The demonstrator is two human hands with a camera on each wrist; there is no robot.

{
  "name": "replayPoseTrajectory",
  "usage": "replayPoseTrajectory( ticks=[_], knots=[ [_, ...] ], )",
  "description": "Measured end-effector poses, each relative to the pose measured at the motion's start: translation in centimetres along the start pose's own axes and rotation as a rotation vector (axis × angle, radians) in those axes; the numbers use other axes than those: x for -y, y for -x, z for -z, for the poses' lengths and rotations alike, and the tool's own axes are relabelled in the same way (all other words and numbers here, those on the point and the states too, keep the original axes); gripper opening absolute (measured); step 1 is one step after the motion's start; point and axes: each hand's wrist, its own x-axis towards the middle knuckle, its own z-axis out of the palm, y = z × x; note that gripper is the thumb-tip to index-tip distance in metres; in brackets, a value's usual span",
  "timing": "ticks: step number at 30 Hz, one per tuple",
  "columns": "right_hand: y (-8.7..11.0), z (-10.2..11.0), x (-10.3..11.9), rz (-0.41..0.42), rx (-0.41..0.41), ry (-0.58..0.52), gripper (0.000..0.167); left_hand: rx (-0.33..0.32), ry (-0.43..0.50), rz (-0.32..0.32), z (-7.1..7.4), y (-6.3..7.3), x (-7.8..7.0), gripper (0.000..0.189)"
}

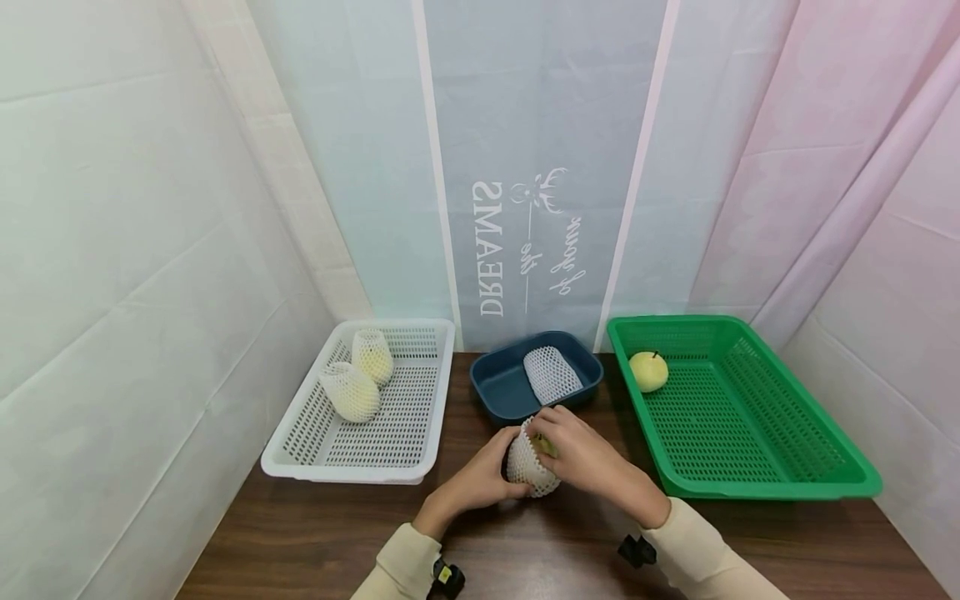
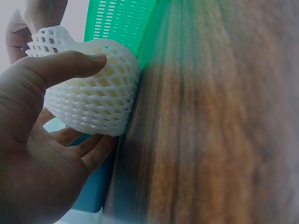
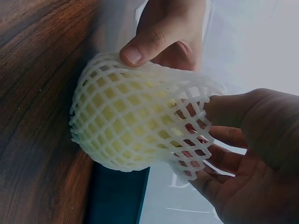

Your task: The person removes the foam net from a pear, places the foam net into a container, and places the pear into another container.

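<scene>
A pale yellow pear sits inside a white foam net sleeve point(image 1: 525, 468), low over the table in front of the blue tray. My left hand point(image 1: 480, 482) grips the sleeved pear from the left; in the left wrist view its thumb point(image 2: 77, 65) lies across the net, the other fingers beneath. At the sleeve's loose upper end is my right hand point(image 1: 576, 450). The right wrist view shows its thumb and fingers pinching the sleeve's open rim point(image 3: 198, 135), which stands out past the pear. Through the mesh the pear point(image 3: 126, 112) shows yellow.
A white basket point(image 1: 431, 433) at left holds two pears in foam nets point(image 1: 356, 400). The dark blue tray point(image 1: 498, 387) holds an unfilled foam net point(image 1: 551, 375). At right, a green basket point(image 1: 765, 492) holds one bare pear point(image 1: 648, 372). Cloth curtains point(image 1: 547, 100) rise behind the wooden table point(image 1: 300, 542).
</scene>
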Motion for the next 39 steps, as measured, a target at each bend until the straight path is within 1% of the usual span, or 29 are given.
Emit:
replayPoseTrajectory(
  ticks=[5,8,11,20,26,30,35,39],
  knots=[
    [0.3,-0.2,0.0,0.007,0.025,0.015,0.038,-0.003,-0.007,-0.014,0.1,0.1,0.1,0.089],
    [0.4,-0.2,0.1,0.007,0.06,0.013,0.05,-0.007,-0.017,-0.027,0.2,0.2,0.2,0.09],
    [0.4,-0.2,0.1,0.001,0.084,0.006,0.055,-0.001,-0.021,-0.025,0.3,0.2,0.4,0.093],
    [0.4,-0.5,-0.1,-0.059,0.142,-0.009,0.066,0.038,-0.009,-0.008,0.6,0.4,0.8,0.095],
    [0.5,-0.7,-0.4,-0.081,0.16,-0.016,0.063,0.061,0.016,0.01,0.8,0.5,1.0,0.094],
    [0.4,-0.7,-0.4,-0.11,0.189,-0.047,0.062,0.073,0.038,0.011,1.0,0.5,1.0,0.092],
    [0.4,-0.8,-0.5,-0.148,0.226,-0.084,0.067,0.066,0.02,0.019,1.2,0.5,1.1,0.09],
    [0.4,-1.0,-0.7,-0.15,0.241,-0.078,0.071,0.048,0.011,0.03,1.1,0.4,1.1,0.085]
  ],
)
